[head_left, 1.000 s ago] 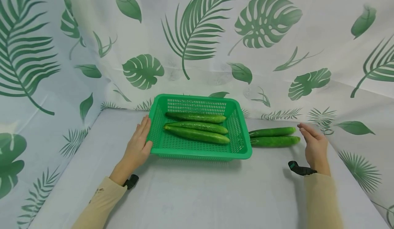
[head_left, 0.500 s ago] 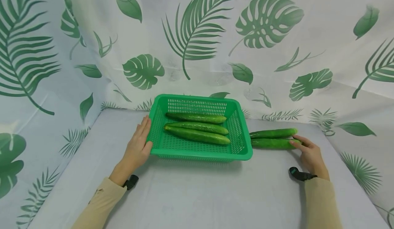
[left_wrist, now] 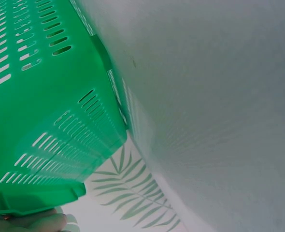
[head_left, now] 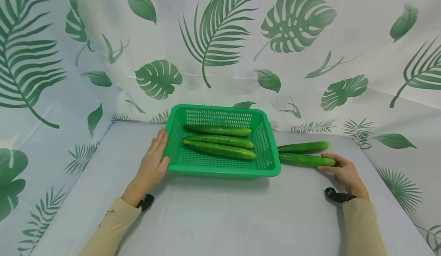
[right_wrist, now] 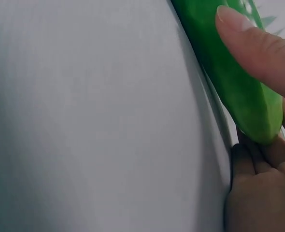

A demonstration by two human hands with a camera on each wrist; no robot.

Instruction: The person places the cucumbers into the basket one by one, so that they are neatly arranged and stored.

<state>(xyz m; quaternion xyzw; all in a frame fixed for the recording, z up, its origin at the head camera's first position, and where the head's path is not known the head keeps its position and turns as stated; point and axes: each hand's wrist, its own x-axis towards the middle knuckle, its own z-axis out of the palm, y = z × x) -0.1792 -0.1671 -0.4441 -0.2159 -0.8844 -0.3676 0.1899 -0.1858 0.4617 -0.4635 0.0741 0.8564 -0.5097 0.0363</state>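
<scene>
A green plastic basket [head_left: 224,171] with slotted walls holds three cucumbers, the front one [head_left: 220,150] lying close to the middle one. My left hand [head_left: 153,164] rests along the basket's left side with its fingers extended; in the left wrist view its fingertips [left_wrist: 48,223] show beside the rim. To the right of the basket, two more cucumbers lie side by side. The right hand [head_left: 345,173] grips the tip end of the nearer cucumber [head_left: 298,159]. Its thumb [right_wrist: 253,46] lies across that cucumber in the right wrist view, other fingers around the far side. Beyond it lies the farther cucumber [head_left: 306,147].
A white table [head_left: 220,214] carries everything. Leaf-printed white cloth [head_left: 220,83] hangs behind the basket and at both sides. Both wrists wear a black strap device, such as the right one [head_left: 335,195].
The right hand has come from beyond the cucumbers' right tips toward me and taken hold of the nearer cucumber's end. The left hand and basket stay in place.
</scene>
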